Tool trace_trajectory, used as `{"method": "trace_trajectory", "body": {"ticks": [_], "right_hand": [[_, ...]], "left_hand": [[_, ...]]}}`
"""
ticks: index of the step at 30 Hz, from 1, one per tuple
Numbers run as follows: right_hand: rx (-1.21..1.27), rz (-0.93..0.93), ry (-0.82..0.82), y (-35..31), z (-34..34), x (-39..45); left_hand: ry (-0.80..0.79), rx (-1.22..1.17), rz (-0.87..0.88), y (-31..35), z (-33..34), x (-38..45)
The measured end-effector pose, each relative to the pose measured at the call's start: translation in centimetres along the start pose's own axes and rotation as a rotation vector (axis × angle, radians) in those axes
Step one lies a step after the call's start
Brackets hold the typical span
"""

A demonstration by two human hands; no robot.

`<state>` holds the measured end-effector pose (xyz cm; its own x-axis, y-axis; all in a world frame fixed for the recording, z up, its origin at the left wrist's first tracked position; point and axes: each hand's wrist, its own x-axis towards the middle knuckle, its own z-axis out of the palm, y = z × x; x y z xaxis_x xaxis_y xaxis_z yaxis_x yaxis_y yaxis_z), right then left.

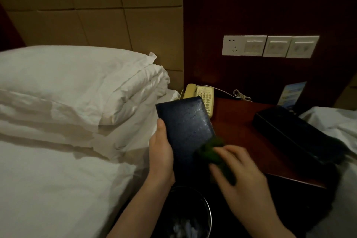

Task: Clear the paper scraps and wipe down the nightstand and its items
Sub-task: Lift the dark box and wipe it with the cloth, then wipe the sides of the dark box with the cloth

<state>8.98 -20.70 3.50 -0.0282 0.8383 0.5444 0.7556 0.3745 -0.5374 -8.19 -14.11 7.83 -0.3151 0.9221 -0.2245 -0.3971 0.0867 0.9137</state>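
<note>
Resting in left hand grip, dark folder, green cloth against lower edge

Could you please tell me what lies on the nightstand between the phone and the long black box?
In the head view, only bare red-brown nightstand top shows between the phone and the black box; the phone's white cord runs along the back edge.

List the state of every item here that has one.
dark folder: lifted, held by left hand
green cloth: pressed on folder by right hand
telephone: handset on cradle
black box: lying on nightstand
wastebasket: holds paper scraps
</note>
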Motion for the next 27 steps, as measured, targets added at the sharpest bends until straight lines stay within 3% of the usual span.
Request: {"method": "trace_trajectory", "body": {"ticks": [3, 5, 8, 10, 15, 18, 22, 27], "right_hand": [[0.047, 0.302, 0.023, 3.6, -2.0, 0.0], [0.211, 0.462, 0.05, 6.0, -3.1, -1.2], [0.48, 0.719, 0.145, 8.4, -5.0, -2.9], [0.531, 0.841, 0.173, 9.7, -6.2, -3.7], [0.536, 0.92, 0.232, 12.9, -7.1, -4.4], [0.538, 0.942, 0.246, 15.5, -8.3, -3.5], [0.558, 0.923, 0.258, 18.2, -9.3, -1.6], [0.568, 0.953, 0.277, 19.8, -10.0, -0.1]], "left_hand": [[0.001, 0.054, -0.037, -0.1, -0.3, 0.2], [-0.026, 0.083, -0.095, -0.3, -0.3, 0.2], [-0.148, 0.155, -0.138, -1.0, 0.8, 0.1], [-0.235, 0.168, -0.198, -1.9, 2.4, -0.1], [-0.409, 0.381, -0.268, -5.0, 8.2, 1.7], [-0.519, 0.689, -0.179, -6.6, 12.7, 4.6], [-0.627, 1.296, 0.102, -8.3, 19.0, 7.0], [-0.6, 1.683, 0.124, -13.0, 24.0, 7.6]]}}
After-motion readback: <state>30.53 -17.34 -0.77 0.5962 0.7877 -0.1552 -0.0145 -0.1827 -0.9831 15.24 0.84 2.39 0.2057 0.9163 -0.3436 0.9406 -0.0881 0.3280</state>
